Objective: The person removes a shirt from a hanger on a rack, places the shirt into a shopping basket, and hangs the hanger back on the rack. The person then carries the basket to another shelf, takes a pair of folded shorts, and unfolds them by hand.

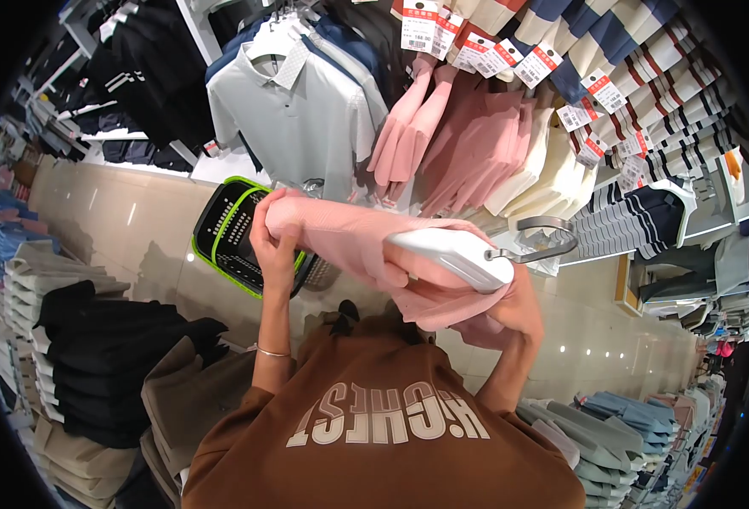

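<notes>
A pink knit garment (340, 227) is stretched between my two hands, in front of my chest. A white plastic hanger (455, 254) with a metal hook (552, 225) sits partly inside it, its hook end sticking out to the right. My left hand (274, 239) is closed around the far left end of the garment, thumb on the near side. On the right, my right hand (520, 307) grips the bunched fabric beside the hanger's neck; some of its fingers are hidden by the cloth.
A black basket with a green rim (221, 222) stands on the floor at left. Ahead hang grey polo shirts (294, 114), pink garments (480, 140) and striped garments with price tags (540, 64). Folded dark clothes (107, 365) lie near left, folded grey clothes (586, 441) near right.
</notes>
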Motion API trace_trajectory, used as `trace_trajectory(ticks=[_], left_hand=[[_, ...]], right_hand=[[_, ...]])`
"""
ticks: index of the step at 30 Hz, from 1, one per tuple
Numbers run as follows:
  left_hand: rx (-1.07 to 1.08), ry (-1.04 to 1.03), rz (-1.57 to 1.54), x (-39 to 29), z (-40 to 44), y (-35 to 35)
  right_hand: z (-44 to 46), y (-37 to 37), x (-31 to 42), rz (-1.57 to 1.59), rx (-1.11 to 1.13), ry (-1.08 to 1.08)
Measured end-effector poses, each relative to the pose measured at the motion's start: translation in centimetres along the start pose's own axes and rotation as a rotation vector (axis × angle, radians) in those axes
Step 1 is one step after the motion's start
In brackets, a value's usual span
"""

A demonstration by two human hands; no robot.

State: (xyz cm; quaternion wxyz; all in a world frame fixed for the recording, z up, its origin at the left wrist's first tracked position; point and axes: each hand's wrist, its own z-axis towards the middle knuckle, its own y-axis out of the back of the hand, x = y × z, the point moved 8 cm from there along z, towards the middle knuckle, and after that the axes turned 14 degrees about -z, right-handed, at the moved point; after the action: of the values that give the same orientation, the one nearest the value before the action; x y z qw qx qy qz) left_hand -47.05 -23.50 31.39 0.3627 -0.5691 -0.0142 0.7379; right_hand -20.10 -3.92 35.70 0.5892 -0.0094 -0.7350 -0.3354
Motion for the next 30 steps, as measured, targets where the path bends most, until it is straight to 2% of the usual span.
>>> trace_trajectory(ticks=[3, 5, 11, 14, 15, 18, 22, 24, 30], left_hand=[[0.019, 0.015, 0.112, -0.3, -0.1, -0.2], [-0.004, 0.054, 0.089, 0.5, -0.3, 0.4], [-0.1, 0.127, -0.051, 1.1, -0.1, 1.4], [-0.119, 0.17, -0.067, 1.2, -0.1, 1.6], [-0.127, 0.193, -0.067, 1.3, -0.2, 1.7], [-0.151, 0.234, 0.0, 1.8, -0.5, 2.2], [-0.162, 0.16, 0.169, 0.9, -0.5, 2.2], [-0.094, 0.134, 0.374, 0.7, -0.4, 3.0], [-0.153, 0.055, 0.463, 1.4, -0.8, 3.3]], right_hand=[[0.1, -0.7, 0.8, 0.087, 0.086, -0.003], [-0.2, -0.9, 2.1, 0.093, 0.153, 0.007], [-1.4, -1.7, 0.0, 0.274, 0.293, 0.013], [-0.4, -1.8, 0.3, 0.204, 0.222, 0.049], [-0.2, -1.5, 0.2, 0.2, 0.117, -0.023], [1.1, -0.4, 0.1, 0.091, -0.008, -0.054], [0.6, 0.4, 0.4, 0.078, -0.101, 0.005], [0.4, 0.4, -0.2, 0.054, -0.063, -0.04], [0.4, 0.0, 0.5, 0.057, 0.017, -0.05]])
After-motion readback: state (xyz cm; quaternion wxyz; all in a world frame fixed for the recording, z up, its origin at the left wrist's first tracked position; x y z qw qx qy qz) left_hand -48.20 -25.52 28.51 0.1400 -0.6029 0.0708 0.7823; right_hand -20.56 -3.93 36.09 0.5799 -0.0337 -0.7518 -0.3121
